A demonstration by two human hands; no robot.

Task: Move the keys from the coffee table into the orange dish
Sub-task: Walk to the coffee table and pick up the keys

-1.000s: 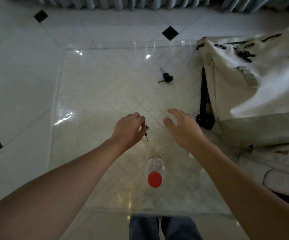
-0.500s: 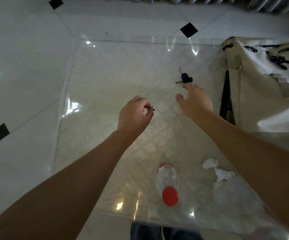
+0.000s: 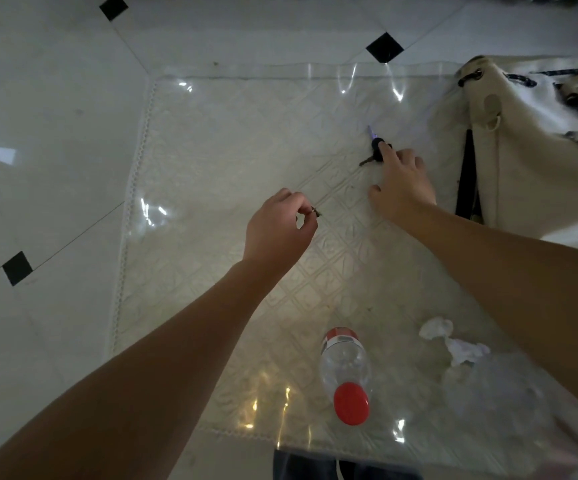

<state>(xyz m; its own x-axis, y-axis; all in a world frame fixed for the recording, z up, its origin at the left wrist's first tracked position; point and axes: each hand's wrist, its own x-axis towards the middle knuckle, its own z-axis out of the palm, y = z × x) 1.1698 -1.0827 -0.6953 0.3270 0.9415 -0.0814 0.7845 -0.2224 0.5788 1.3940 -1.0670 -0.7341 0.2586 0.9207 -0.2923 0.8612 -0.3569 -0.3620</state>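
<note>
My left hand (image 3: 278, 227) hovers over the middle of the glass coffee table (image 3: 211, 140), its fingers pinched on a small key (image 3: 316, 212) whose tip sticks out to the right. A black-headed key bunch (image 3: 374, 147) lies on the table farther back. My right hand (image 3: 401, 183) rests there with fingers spread, its fingertips touching the black key head. No orange dish is in view.
A clear bottle with a red cap (image 3: 348, 375) stands near the table's front edge. Crumpled white tissue (image 3: 453, 342) and a clear plastic bag (image 3: 502, 393) lie at the front right. A cream bag (image 3: 537, 150) with a black strap covers the table's right side.
My right hand has reached forward from mid-table to the black-headed keys and now touches them. My left hand keeps its pinch on the small key and has lifted slightly.
</note>
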